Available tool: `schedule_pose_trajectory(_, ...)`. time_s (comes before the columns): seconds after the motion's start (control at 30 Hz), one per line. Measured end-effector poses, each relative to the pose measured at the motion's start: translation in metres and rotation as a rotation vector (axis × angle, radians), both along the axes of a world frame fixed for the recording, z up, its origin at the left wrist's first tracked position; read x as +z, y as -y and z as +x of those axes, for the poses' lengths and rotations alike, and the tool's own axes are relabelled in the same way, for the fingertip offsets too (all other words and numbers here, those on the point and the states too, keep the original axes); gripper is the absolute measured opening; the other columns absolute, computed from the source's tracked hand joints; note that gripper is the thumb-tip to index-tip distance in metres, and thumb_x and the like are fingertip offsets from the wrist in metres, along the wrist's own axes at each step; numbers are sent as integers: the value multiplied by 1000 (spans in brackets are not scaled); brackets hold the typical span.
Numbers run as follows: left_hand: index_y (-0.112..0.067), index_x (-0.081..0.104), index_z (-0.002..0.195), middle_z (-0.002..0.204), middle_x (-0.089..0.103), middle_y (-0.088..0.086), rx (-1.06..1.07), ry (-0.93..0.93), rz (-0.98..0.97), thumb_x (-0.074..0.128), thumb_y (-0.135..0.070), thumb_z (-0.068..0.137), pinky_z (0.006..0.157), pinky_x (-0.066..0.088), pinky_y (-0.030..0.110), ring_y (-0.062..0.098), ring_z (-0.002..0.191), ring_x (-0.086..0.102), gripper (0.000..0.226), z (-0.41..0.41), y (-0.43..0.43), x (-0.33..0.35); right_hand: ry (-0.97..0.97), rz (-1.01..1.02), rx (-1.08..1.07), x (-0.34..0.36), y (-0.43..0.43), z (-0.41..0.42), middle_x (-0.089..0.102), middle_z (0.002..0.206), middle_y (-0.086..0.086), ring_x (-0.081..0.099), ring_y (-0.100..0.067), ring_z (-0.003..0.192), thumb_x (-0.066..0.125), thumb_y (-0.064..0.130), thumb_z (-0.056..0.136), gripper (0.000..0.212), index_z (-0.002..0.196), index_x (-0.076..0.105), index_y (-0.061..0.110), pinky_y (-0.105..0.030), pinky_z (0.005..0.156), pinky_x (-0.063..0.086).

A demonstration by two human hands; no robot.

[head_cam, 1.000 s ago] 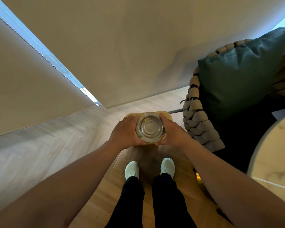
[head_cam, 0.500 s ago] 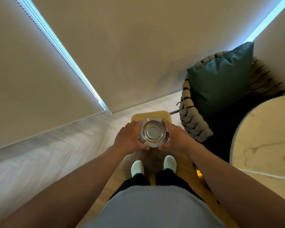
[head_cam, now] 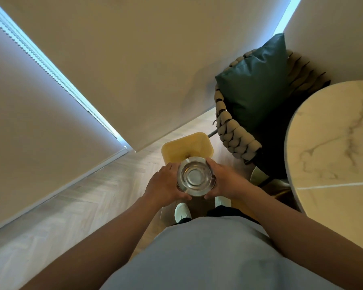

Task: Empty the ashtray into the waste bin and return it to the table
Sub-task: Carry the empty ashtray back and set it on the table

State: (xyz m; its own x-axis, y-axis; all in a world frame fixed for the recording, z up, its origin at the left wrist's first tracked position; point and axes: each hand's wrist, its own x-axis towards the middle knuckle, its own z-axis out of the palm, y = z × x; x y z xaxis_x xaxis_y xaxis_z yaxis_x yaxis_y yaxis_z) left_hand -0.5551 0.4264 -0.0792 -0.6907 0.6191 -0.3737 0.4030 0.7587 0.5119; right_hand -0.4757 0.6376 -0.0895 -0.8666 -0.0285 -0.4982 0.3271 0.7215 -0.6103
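Ashtray (head_cam: 195,176) drawn back off waste bin (head_cam: 187,146), hands gripping it, bowl empty

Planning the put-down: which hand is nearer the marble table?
Right. The right hand grips the ashtray on the side facing the marble table; the left hand grips the far side.

- We see bare wood floor (head_cam: 76,208) across the lower left of the frame, open for passing.
- The yellow waste bin (head_cam: 187,146) stands at centre, its mouth open beyond the ashtray (head_cam: 195,176).
- At right, the woven chair (head_cam: 235,132) with its green cushion (head_cam: 254,84) blocks the way.
- The marble table (head_cam: 333,147) fills the right edge, its top bare.
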Motion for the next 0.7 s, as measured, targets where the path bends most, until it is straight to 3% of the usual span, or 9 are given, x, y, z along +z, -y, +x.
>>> schedule_pose_trajectory(0.23, -33, 41, 135, 129, 57, -10, -153, 8, 64, 89, -59, 50, 84, 46, 25, 10, 107, 55, 101, 18, -18, 3, -85, 8, -189, -2, 0, 54, 57, 136, 6, 60, -19, 119, 90, 45, 57, 107, 138, 20, 44, -34, 94, 53)
schedule_pose_trajectory(0.43, -47, 42, 121, 112, 58, -23, -318, 49, 116, 88, -64, 48, 80, 45, 13, 3, 98, 58, 88, 49, -57, 5, -97, 44, -357, 0, -14, 118, 56, 140, 4, 56, -21, 127, 89, 46, 57, 110, 143, 21, 36, -41, 101, 52)
schedule_pose_trajectory(0.5, -60, 39, 113, 103, 57, -34, -394, 80, 178, 91, -53, 52, 70, 44, 5, -6, 101, 56, 81, 67, -74, 10, -91, 62, -412, 2, -20, 148, 56, 140, 2, 57, -23, 126, 89, 48, 56, 114, 145, 20, 33, -44, 100, 53)
schedule_pose_trajectory(0.57, -68, 38, 111, 103, 53, -46, -483, 127, 220, 92, -40, 56, 76, 41, -2, -18, 105, 51, 82, 88, -90, 11, -77, 87, -471, 3, -26, 182, 54, 143, 0, 56, -24, 128, 89, 48, 56, 120, 150, 17, 28, -44, 100, 52)
schedule_pose_trajectory(0.63, -58, 42, 117, 107, 57, -36, -558, 140, 180, 90, -46, 59, 85, 49, 12, -7, 103, 57, 76, 115, -105, 11, -75, 91, -537, 5, -29, 218, 53, 144, -1, 54, -24, 129, 90, 47, 56, 123, 152, 18, 23, -41, 101, 51)
schedule_pose_trajectory(0.7, -38, 46, 129, 123, 58, -18, -615, 143, 118, 89, -51, 59, 98, 51, 31, 7, 112, 57, 83, 141, -117, 7, -75, 89, -592, 7, -30, 252, 55, 142, -2, 55, -23, 127, 91, 46, 55, 120, 150, 21, 24, -40, 100, 52)
